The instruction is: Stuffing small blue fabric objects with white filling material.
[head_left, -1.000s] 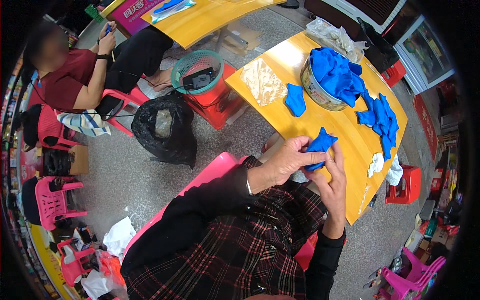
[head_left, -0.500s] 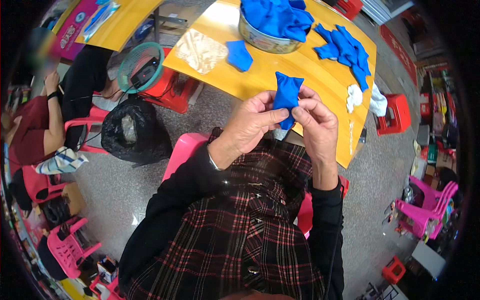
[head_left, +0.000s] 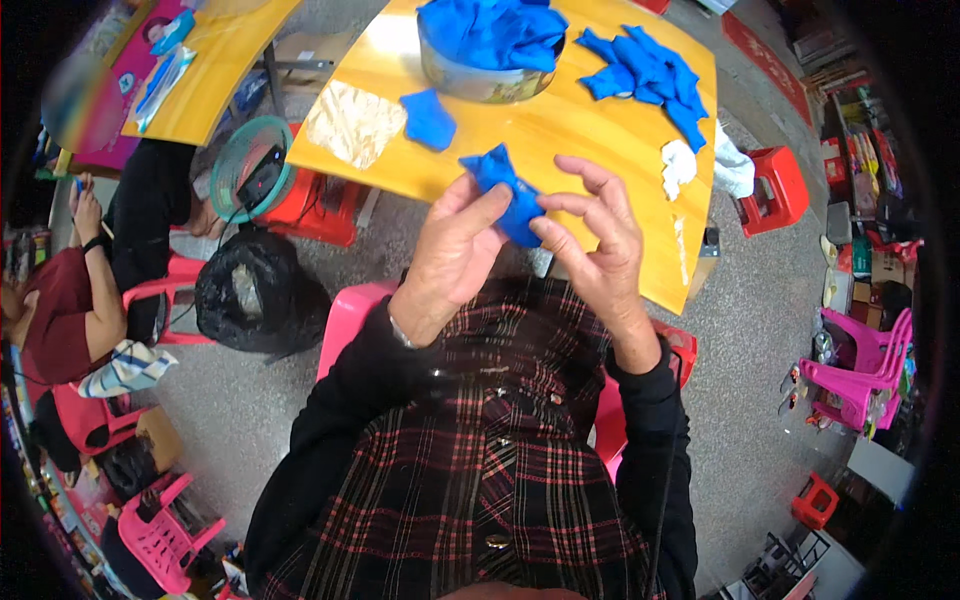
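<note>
A small, padded blue cloth piece with pointed corners [head_left: 522, 215] is held up over the near edge of the table. My left hand [head_left: 452, 245] grips it, thumb pressed across its middle. At its right edge, the thumb and forefinger of my right hand [head_left: 600, 240] close on the cloth, while the other fingers of that hand are raised and spread. Past my hands, a flat blue cloth shape [head_left: 429, 120] lies beside a cream, shiny cloth [head_left: 355, 124]. A round tin [head_left: 480, 82] heaped with blue cloth [head_left: 490, 35] stands at the far side.
More blue pieces [head_left: 650, 75] lie in a pile at the table's [head_left: 590, 150] far right, above a white crumpled scrap [head_left: 678, 168]. Left of me are a black bag [head_left: 255, 295], a green basket [head_left: 225, 185] and a seated person [head_left: 75, 290]. A red stool [head_left: 775, 190] stands at right.
The blue piece has turned and tilted to the left in my hands. My right hand has shifted its hold to the right edge and lifted its other fingers. The whole view has shifted slightly.
</note>
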`<state>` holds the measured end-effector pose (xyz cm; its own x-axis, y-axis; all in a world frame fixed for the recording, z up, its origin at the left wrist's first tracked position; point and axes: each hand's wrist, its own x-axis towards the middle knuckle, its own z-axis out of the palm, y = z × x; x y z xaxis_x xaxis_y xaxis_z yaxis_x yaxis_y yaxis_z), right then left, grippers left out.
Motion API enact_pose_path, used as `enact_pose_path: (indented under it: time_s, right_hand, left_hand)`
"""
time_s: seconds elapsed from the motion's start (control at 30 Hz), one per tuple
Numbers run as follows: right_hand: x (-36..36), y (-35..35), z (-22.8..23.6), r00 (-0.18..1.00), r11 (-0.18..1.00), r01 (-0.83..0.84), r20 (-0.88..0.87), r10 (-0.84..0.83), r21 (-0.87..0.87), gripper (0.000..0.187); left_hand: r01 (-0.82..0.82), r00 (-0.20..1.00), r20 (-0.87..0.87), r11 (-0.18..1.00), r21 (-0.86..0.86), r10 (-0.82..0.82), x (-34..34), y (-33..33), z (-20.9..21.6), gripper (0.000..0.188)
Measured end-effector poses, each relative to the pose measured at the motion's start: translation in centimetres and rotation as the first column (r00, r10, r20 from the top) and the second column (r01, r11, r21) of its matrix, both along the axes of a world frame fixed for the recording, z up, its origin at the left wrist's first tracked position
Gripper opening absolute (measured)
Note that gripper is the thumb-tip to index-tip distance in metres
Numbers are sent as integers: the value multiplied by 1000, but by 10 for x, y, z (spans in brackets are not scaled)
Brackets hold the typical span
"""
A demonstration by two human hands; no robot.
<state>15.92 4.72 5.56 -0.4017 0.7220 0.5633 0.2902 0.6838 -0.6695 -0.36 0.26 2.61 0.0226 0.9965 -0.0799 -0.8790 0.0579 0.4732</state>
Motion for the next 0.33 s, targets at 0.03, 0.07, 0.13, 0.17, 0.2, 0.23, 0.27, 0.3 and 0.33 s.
enact_pose_path:
  time_s: [0.03, 0.07, 0.13, 0.17, 0.2, 0.23, 0.27, 0.3, 0.33]
  right_hand:
    - [-4, 0, 4, 999, 999, -8, 44, 6, 52, 26]
    - [-3, -1, 7, 996, 997, -3, 89, -3, 71, 28]
    - [-1, 0, -5, 986, 987, 5, 164, -32, 164, 34]
    - [-3, 0, -11, 993, 988, -3, 114, -15, 157, 34]
    - [-9, -1, -9, 995, 991, -41, 101, 29, 124, 32]
    - [-12, 0, -7, 993, 987, -73, 105, 59, 143, 30]
    - [-13, 2, -7, 993, 989, -88, 95, 77, 122, 27]
    - [-10, 4, -7, 993, 988, -67, 107, 53, 136, 26]
    - [-9, 7, 0, 993, 988, -55, 116, 38, 146, 26]
  left_hand:
    - [-53, 997, -50, 999, -12, 52, -2, -3, 9, 30]
    - [-83, 994, -73, 997, -3, 83, 4, 0, 13, 31]
    - [-117, 984, -143, 992, -55, 108, 11, 1, 3, 32]
    - [-93, 984, -156, 993, -72, 80, 11, 3, 0, 32]
    - [-88, 981, -180, 992, -94, 70, 4, 2, -5, 33]
    - [-82, 973, -220, 996, -26, 74, 0, 6, -16, 34]
    - [-82, 962, -259, 996, 31, 87, -3, 10, -22, 35]
    - [-90, 951, -288, 992, 83, 110, -1, 16, -15, 36]
    - [-107, 938, -315, 985, 132, 144, 0, 20, -1, 36]
